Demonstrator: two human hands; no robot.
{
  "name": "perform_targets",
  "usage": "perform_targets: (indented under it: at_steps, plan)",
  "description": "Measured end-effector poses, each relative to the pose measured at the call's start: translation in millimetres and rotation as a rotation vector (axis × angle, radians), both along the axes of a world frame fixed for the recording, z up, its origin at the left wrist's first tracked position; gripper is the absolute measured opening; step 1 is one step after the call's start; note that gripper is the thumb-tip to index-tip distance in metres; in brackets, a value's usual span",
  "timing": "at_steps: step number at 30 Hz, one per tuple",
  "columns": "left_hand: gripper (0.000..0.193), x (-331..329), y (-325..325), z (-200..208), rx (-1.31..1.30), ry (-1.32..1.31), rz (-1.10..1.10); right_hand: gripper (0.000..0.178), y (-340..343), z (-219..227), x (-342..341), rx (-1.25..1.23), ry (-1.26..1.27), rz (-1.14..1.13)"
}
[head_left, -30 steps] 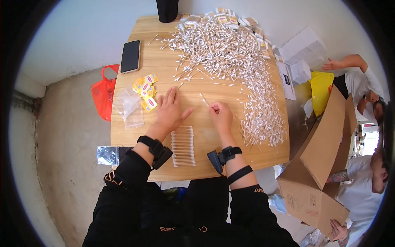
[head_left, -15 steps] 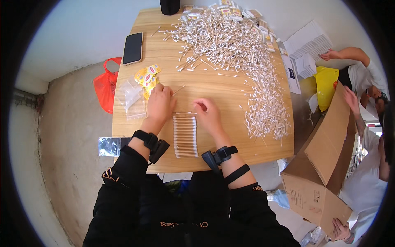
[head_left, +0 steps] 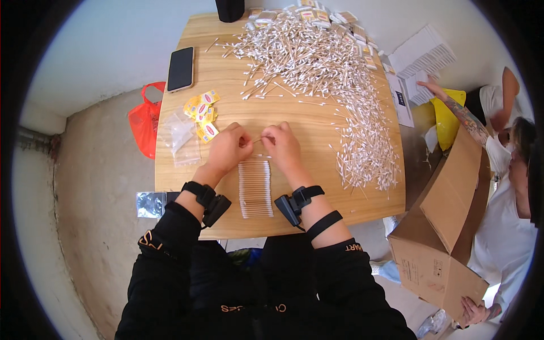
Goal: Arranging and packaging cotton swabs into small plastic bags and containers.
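Between my two hands is a cotton swab [head_left: 256,140], its ends hidden by my fingers. My left hand [head_left: 229,146] pinches its left end, and my right hand [head_left: 283,146] pinches the right end. Just below lies a neat row of cotton swabs [head_left: 255,190], side by side and each running left to right. One more swab lies crosswise at the top of that row, close under my fingers. A big loose heap of cotton swabs [head_left: 309,54] covers the far side of the table and trails down its right side.
Yellow printed labels [head_left: 202,110] and clear plastic bags [head_left: 181,139] lie left of my hands on the wooden table [head_left: 226,73]. A phone [head_left: 181,69] is farther back. To the right, people stand by an open cardboard box [head_left: 422,249]. A red bag [head_left: 144,124] hangs at the left edge.
My left hand has drawn back from the labels toward the middle, and a swab is now held between both hands. My right hand has moved slightly up and left. A co-worker's arm reaches toward white boxes.
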State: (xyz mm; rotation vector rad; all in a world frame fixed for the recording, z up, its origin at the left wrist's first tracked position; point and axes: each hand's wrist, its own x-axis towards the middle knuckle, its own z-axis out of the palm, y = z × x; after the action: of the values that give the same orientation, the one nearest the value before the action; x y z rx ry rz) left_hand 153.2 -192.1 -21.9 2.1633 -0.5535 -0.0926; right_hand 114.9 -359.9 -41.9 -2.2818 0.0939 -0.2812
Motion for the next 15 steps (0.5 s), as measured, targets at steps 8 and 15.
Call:
perform_targets:
  at_steps: [8,15]
  plan:
    - [0.014,9,8,10,0.023,0.135,0.266,0.004,-30,-4,-20,-0.061,0.03,-0.24]
    - [0.015,5,-9,21,-0.145,0.21,0.092,0.015,-1,8,-18,0.193,0.028,-0.048]
